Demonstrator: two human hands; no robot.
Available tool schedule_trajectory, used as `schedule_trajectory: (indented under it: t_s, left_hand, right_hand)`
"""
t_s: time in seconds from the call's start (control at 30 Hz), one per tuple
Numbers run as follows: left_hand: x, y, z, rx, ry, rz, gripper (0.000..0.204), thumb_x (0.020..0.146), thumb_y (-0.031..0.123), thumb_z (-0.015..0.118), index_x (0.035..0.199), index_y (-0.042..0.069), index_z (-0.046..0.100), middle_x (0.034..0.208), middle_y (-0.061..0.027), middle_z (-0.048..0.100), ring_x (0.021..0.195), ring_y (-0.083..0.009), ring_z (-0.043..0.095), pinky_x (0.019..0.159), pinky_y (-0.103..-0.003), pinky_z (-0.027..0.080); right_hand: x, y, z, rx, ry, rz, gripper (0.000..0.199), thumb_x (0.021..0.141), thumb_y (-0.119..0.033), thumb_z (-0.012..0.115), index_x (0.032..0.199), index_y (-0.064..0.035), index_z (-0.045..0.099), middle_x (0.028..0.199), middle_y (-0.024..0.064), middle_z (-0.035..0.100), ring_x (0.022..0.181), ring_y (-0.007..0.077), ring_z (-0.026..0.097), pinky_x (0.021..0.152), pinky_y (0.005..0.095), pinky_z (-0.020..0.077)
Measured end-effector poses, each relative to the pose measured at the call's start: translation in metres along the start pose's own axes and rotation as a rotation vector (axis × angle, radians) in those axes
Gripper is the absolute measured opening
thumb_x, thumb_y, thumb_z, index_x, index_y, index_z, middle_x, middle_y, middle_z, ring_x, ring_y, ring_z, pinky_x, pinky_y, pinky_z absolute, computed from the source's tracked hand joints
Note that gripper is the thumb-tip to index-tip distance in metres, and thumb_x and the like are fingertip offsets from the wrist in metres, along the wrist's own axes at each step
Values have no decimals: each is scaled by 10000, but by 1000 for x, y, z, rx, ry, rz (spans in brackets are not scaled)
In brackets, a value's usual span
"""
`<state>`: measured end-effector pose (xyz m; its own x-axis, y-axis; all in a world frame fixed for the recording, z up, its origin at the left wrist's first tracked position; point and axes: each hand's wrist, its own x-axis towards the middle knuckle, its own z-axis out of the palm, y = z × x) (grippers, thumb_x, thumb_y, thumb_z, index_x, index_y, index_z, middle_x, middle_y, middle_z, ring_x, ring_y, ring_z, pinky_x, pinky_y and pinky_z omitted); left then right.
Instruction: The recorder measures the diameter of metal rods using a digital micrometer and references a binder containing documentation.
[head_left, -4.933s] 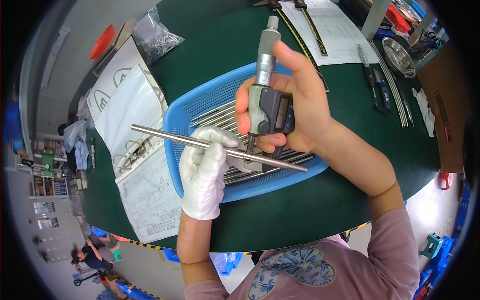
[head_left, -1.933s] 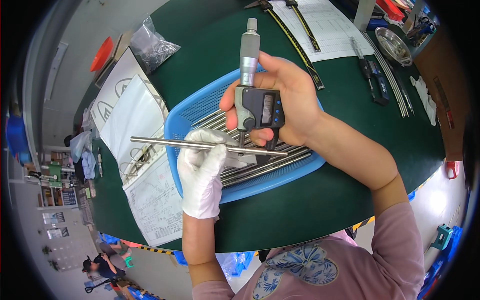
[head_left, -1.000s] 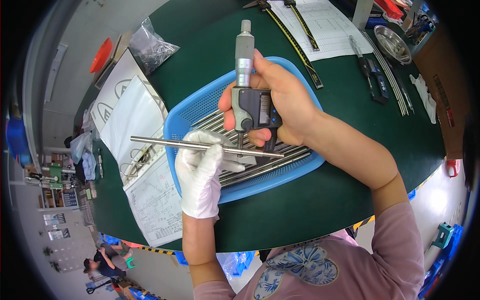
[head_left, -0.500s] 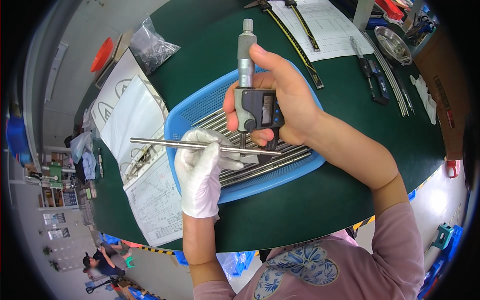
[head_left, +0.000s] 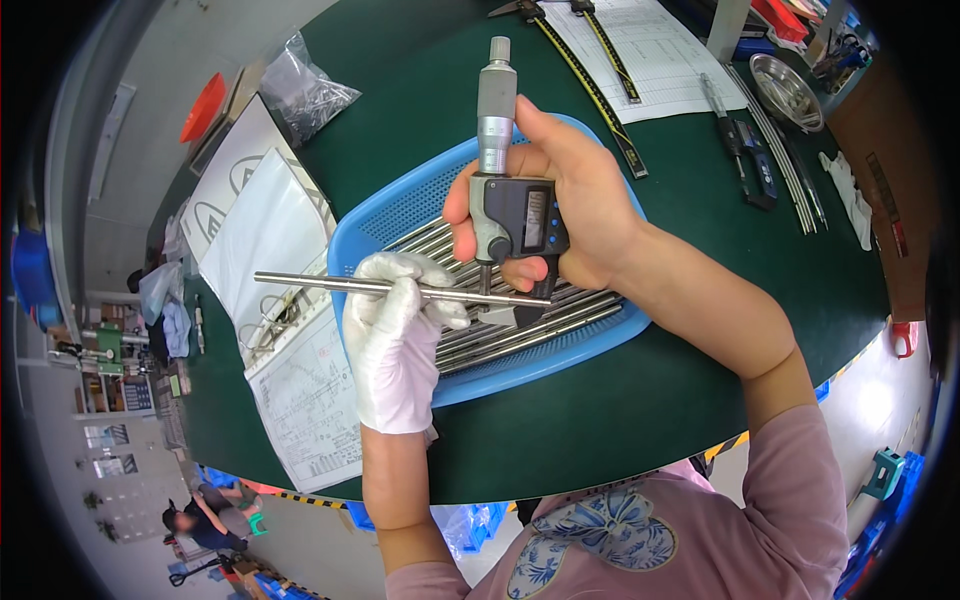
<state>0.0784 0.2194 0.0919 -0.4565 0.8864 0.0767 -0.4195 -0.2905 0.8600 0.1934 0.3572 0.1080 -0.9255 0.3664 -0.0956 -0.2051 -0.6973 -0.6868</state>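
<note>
My left hand [head_left: 395,345], in a white glove, grips a slim metal rod [head_left: 320,283] that lies nearly level, its right end stepped thinner. Bare, my right hand [head_left: 585,195] is closed round a digital micrometer [head_left: 495,130] held upright, thimble at the top and display facing me. The rod's right part crosses the micrometer's lower end, at the measuring gap; whether the jaws touch it I cannot tell. Both hands are above a blue perforated basket [head_left: 375,225], where several similar metal rods [head_left: 480,350] lie side by side, partly hidden by my hands.
Left of the basket lie an open folder [head_left: 265,215] and a drawing sheet [head_left: 315,400]. A plastic bag of small parts [head_left: 305,90] is behind them. Calipers [head_left: 600,95] rest on papers [head_left: 665,60] at the back. Right are a metal bowl [head_left: 785,92] and a white glove [head_left: 847,195].
My left hand and the rod have shifted slightly left, drawing the rod's right end back toward the micrometer. My right hand stays nearly in place, its thumb a little higher along the thimble.
</note>
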Motion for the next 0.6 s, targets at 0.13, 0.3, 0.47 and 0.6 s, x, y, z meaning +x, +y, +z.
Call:
schedule_trajectory:
  t_s: [0.13, 0.3, 0.47, 0.6]
  left_hand:
    - [0, 0, 1, 1, -14, 12, 115, 830, 99, 534, 881, 12, 478, 816, -142, 550, 653, -184, 574, 567, -284, 509]
    - [-1, 2, -2, 2, -15, 17, 111, 829, 94, 530, 877, 8, 478, 813, -143, 548, 650, -186, 573, 570, -290, 512]
    - [1, 5, -6, -11, -30, 14, 105, 827, 91, 529, 877, 13, 479, 830, -137, 544, 684, -190, 571, 575, -291, 500]
    - [6, -13, 1, -79, 38, -55, 141, 832, 86, 506, 961, 30, 500, 896, -114, 553, 784, -190, 557, 619, -310, 472]
  right_hand:
    - [-1, 0, -1, 0, -16, -11, 686, 834, -563, 222, 808, 39, 548, 674, 176, 572, 355, 149, 402, 352, 244, 365]
    - [3, 2, 1, -60, -31, -27, 679, 810, -591, 291, 772, 32, 558, 650, 165, 575, 337, 143, 403, 343, 231, 367]
    - [8, 1, 4, -100, -1, -29, 687, 796, -622, 331, 751, 22, 565, 630, 158, 580, 319, 140, 407, 328, 223, 364]
    - [-3, -7, -8, -65, 128, -40, 642, 827, -587, 317, 746, 0, 565, 627, 143, 583, 346, 144, 446, 313, 233, 359]
